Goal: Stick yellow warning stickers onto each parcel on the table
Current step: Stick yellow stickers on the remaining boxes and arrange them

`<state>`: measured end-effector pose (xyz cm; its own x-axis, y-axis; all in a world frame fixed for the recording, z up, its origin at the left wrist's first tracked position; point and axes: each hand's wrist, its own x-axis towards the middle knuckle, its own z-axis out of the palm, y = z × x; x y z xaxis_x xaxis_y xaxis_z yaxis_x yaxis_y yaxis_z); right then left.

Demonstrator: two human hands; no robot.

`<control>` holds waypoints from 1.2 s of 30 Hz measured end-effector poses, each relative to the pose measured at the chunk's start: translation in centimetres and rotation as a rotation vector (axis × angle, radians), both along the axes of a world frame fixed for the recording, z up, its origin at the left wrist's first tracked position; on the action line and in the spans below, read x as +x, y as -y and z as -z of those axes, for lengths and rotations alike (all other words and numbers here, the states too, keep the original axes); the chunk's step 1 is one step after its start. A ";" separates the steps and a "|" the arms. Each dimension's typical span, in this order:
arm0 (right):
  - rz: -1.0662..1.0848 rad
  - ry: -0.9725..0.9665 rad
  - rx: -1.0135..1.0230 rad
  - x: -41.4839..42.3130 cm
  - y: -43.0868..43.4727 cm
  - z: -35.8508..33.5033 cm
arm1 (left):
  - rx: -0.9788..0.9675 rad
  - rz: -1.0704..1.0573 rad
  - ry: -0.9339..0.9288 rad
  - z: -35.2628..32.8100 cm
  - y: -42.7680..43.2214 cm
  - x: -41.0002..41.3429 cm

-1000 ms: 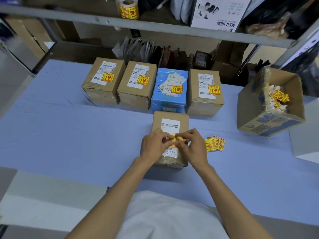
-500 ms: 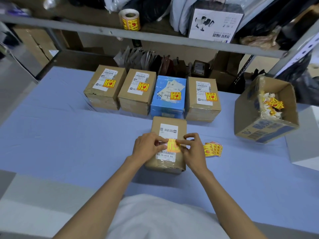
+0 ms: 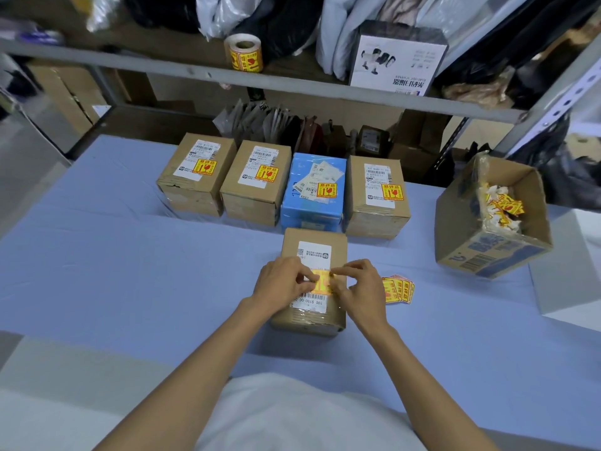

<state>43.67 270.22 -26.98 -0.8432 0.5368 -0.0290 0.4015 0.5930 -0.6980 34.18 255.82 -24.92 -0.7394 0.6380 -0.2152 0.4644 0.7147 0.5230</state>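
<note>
Both sticker (image 3: 322,283) edges under fingers (image 3: 340,272), print blurred

You face a grey metal shelf (image 3: 292,87) running across the view. In front of the shelf: table (image 3: 97,255) under creased pale blue cloth. On the shelf: dark and pale bags (image 3: 279,21), a white box (image 3: 400,56) with its print upside down. Under the shelf: upright envelopes (image 3: 253,122), and brown cartons (image 3: 71,92) at its left end. At its right end: a perforated post (image 3: 553,102). Below the left end: grey floor (image 3: 26,167), blurred. Light flat, shadows soft.
</note>
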 end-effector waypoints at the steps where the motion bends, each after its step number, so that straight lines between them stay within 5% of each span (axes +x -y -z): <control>1: -0.041 0.029 0.032 0.0 0.3 -0.1 | -0.012 0.009 -0.011 0.0 -0.1 0.2; 4: -0.051 0.182 0.229 -0.1 0.7 -0.6 | 0.039 -0.055 0.006 -0.1 -0.1 -0.2; 6: -0.019 0.185 0.318 -0.6 0.6 -1.4 | 0.143 -0.105 0.173 -0.9 -0.4 -1.0; 9: -0.090 0.031 0.200 -1.9 0.3 -3.0 | 0.130 0.006 0.447 -3.0 -1.0 -2.2; 11: -0.178 -0.093 0.103 -3.0 0.3 -4.7 | 0.184 0.042 0.472 -4.3 -1.4 -2.7; 16: -0.162 -0.359 -0.070 -4.3 0.0 -8.9 | 0.709 -0.232 0.559 -6.9 -2.8 -3.7; 19: -0.121 -0.412 -0.157 -4.5 -0.9 -10.4 | 0.850 -0.254 0.533 -8.2 -3.4 -3.9; 29: 0.058 -0.510 -0.148 -5.0 -2.8 -11.6 | 0.873 -0.111 0.561 -10.2 -5.3 -4.4; 36: 0.001 -0.498 -0.083 -4.9 -2.9 -11.9 | 0.917 -0.202 0.550 -9.4 -6.3 -4.8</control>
